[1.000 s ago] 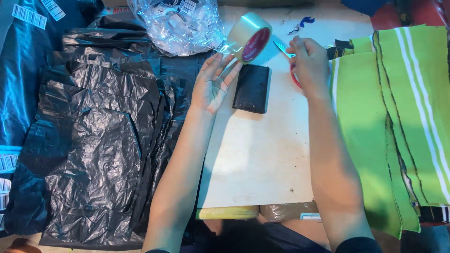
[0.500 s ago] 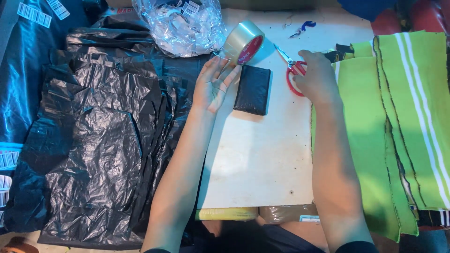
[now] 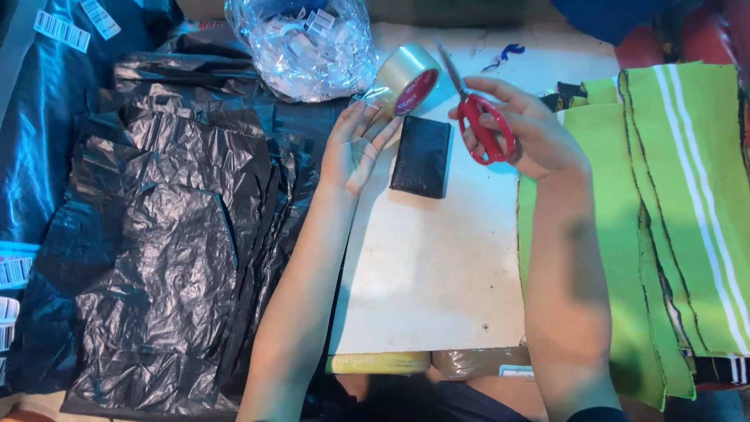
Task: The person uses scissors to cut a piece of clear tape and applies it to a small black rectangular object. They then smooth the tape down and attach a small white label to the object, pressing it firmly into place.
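Cutting step: left hand (image 3: 355, 144) fingers pinch tape from roll (image 3: 406, 78); right hand (image 3: 519, 133) fingers grip red scissors (image 3: 480, 125), upper centre. Next needs blades across the strip.

Clear tape roll (image 3: 408, 80) tilted on edge; red-handled scissors (image 3: 475, 117) pointing up.
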